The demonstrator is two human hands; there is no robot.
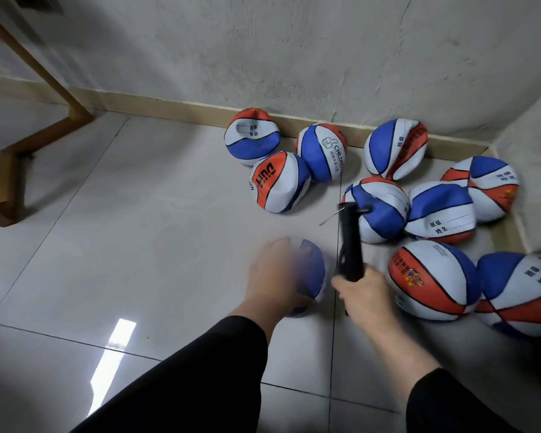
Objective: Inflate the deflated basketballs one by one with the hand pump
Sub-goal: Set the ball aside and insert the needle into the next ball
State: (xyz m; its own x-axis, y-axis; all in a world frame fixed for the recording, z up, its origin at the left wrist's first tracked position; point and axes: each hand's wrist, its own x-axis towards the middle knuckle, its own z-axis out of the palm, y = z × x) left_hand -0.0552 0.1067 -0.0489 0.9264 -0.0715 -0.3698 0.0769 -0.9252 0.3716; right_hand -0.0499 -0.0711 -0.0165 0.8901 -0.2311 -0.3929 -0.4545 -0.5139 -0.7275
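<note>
— So, nearest us, what are the hands doing?

— Right hand (367,300) has its grip curled round the black hand pump (352,242), needle (329,219) pointing away. Left hand (274,276) lies over a blurred blue-and-white basketball (311,273) on the tiled floor (138,245); fingers look spread, resting rather than clamping, though the blur leaves that unsure.

— Risk?

— I'd judge the ball could roll from under that loose palm, so the needle misses the valve or bends.

— And farther off?

— Limp basketballs lie clustered toward the corner: a rounder orange one (431,278) to the right, a dented one (377,209) beyond the pump, others along the skirting board (169,104).
</note>
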